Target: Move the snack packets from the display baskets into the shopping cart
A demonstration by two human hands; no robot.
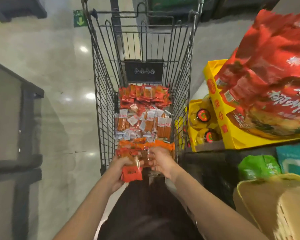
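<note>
Both hands, left hand (pixel 119 172) and right hand (pixel 160 161), grip a bunch of snack packets (pixel 137 153) over the near end of the shopping cart (pixel 100 94). You'll find them light, crinkly and slippery, so hold them by the middle. Print seems too blurred to read.

Both hands, the left hand (pixel 121 168) and the right hand (pixel 160 161), are gripping a bundle of orange snack packets (pixel 137 153) at the near end of the shopping cart (pixel 100 94). Just beyond the grip, packets (pixel 143 111) are covering the floor; above them room is standing open. Wire walls are closing both sides. Right of the grip, yellow boxes (pixel 232 135) are crowding the wall.
</note>
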